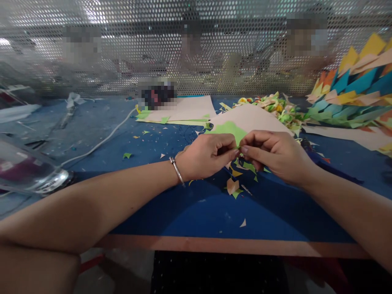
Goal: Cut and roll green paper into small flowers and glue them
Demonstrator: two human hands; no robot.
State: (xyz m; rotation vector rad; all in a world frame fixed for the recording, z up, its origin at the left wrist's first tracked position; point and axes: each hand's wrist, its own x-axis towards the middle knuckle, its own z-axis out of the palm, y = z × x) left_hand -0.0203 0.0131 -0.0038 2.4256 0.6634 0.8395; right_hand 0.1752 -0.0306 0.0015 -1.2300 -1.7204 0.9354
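Both hands meet over the counter (153, 208). Left hand (205, 155): grip clamped on a small green bit (239, 148), thumb against fingers. Right hand (272, 153): grip clamped on the same bit from the other side, thumb and finger nearly touching the left ones. Bit mostly hidden by fingertips, exact shape can't be told. It sits between the two hands, above the counter, in front of a green sheet (228, 128). That sheet lies on a pale sheet (254, 116). Bangle (177, 169) on left wrist.

Below the hands: loose scraps, incl. a peach scrap (233, 186) overlapping a green one; white scrap (243, 223) nearer the front edge. Behind the pale sheet, a pile (275, 107) of mixed green, yellow and peach pieces. Right of it, layered pointed paper (361, 87) in yellow, teal, orange. Left: paper stack (190, 108), white cable (101, 145) running across the counter, clear container (27, 167) near left forearm. Perforated mesh (131, 57) along the back.
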